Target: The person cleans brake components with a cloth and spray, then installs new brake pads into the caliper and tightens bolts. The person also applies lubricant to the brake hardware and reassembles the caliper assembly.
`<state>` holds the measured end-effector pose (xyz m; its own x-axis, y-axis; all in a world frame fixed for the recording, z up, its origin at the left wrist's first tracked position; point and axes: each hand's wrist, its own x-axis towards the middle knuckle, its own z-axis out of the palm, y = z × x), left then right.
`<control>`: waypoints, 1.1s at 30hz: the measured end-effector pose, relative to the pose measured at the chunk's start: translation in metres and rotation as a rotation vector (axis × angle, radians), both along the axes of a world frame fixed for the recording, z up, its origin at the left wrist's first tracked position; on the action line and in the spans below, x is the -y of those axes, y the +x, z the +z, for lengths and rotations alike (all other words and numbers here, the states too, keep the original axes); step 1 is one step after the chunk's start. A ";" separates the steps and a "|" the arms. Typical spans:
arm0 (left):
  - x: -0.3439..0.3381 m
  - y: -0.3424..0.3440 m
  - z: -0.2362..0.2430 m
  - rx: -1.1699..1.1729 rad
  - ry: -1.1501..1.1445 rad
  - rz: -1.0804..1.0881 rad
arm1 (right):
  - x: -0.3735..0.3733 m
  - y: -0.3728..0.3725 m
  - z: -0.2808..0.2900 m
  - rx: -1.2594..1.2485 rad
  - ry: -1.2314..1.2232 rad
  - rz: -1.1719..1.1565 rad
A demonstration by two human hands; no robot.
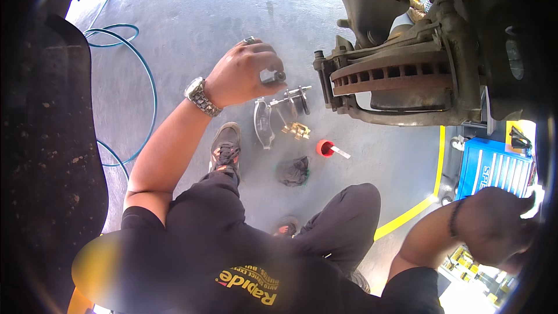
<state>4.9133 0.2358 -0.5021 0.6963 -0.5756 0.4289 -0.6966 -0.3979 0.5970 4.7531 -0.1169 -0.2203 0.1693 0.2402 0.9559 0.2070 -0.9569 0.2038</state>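
Dark cylindrical part (280,76) pinched in left hand (249,71), clear of brake disc (395,81) edge; right hand (493,227) (cannot tell grip) apart.

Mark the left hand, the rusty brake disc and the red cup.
Left hand (244,74): head view, on the back of the hand.
Rusty brake disc (393,72): head view, on its slotted outer edge.
Red cup (320,147): head view, on the left side of its wall.
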 end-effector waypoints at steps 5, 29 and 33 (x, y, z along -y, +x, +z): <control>-0.006 0.004 -0.005 0.039 0.171 0.073 | -0.102 -0.050 -0.208 -1.156 0.177 0.511; 0.012 -0.122 0.175 -0.562 -0.403 -0.295 | -0.036 -0.111 -0.333 -1.844 1.753 1.048; 0.079 -0.141 0.204 -0.709 -0.721 -0.438 | -0.038 -0.110 -0.228 -1.161 2.208 1.345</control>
<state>4.7726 0.1571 -0.2979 0.7139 -0.6081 0.3472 -0.1000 0.4022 0.9101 4.6433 -0.0785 -0.4487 0.9633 0.1168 -0.2417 -0.2383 0.7865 -0.5698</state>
